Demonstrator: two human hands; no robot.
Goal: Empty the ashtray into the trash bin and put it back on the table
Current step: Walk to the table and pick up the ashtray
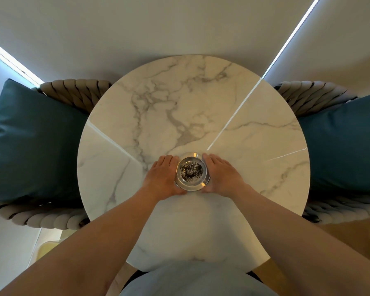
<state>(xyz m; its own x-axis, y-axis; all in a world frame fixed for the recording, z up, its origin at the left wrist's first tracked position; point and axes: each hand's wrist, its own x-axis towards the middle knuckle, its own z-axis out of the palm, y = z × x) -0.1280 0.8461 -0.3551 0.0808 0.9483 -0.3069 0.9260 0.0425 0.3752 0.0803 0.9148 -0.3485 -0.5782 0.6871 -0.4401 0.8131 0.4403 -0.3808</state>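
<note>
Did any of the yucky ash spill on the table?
No. The ash sits inside the glass ashtray, upright on the marble table, with the left hand and right hand at its sides. Nothing looks odd.

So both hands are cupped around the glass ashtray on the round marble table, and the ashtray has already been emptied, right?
Not quite. The head view shows dark ash still lying in the bowl of the glass ashtray, so it has not been emptied. The rest holds: the left hand and right hand are cupped around its sides, and it sits on the round marble table.
</note>
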